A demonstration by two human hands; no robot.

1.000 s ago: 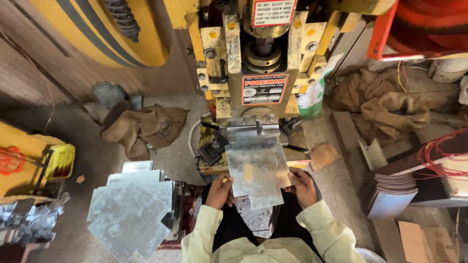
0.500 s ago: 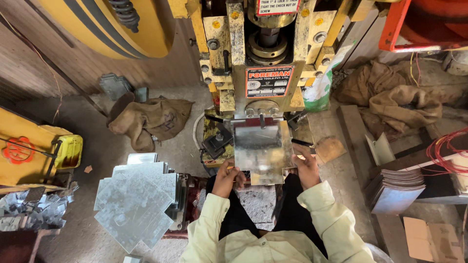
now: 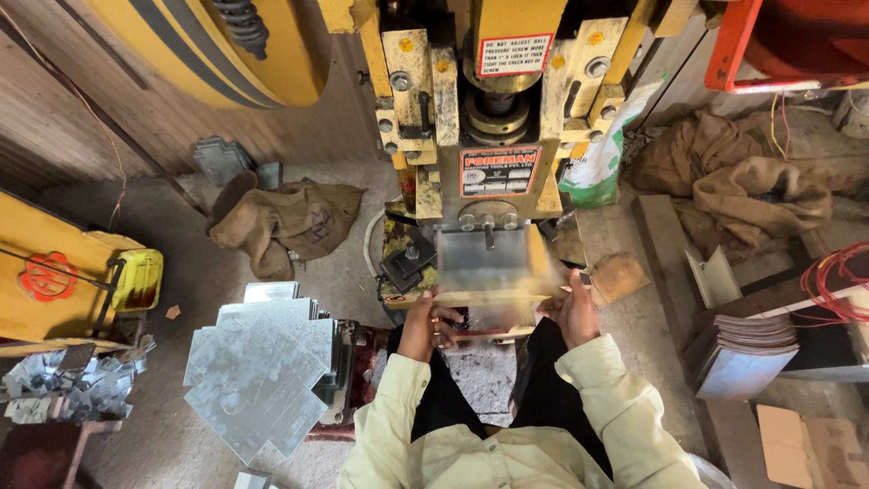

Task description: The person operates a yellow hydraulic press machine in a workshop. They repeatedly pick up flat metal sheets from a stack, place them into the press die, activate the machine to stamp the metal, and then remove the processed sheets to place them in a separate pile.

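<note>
Under the yellow power press (image 3: pixel 493 118), both hands hold a galvanised metal sheet (image 3: pixel 482 263) flat on the press bed, just below the ram. The sheet is blurred, so its exact edges cannot be made out. The left hand (image 3: pixel 422 322) has its grip clenched on the sheet's near left edge, thumb on top and fingers tucked beneath. The right hand (image 3: pixel 576 308) grasps the near right edge, palm turned inward, fingers curled around the rim. Both arms wear pale yellow sleeves (image 3: pixel 605 398), and the person sits close to the machine with dark trousers showing between them.

Left of the person's knee lies a stack of cut metal blanks (image 3: pixel 258 371) with notched corners, fanned out on a low stand. Farther left, a heap of small metal offcuts (image 3: pixel 63 385) sits on the floor beside a yellow container (image 3: pixel 138 279). A crumpled burlap sack (image 3: pixel 285 222) lies on the floor left of the press base, and another burlap sack (image 3: pixel 733 181) lies to the right. A pile of dark formed plates (image 3: pixel 742 344) rests on the right, near a coil of red wire (image 3: pixel 842 281).
</note>
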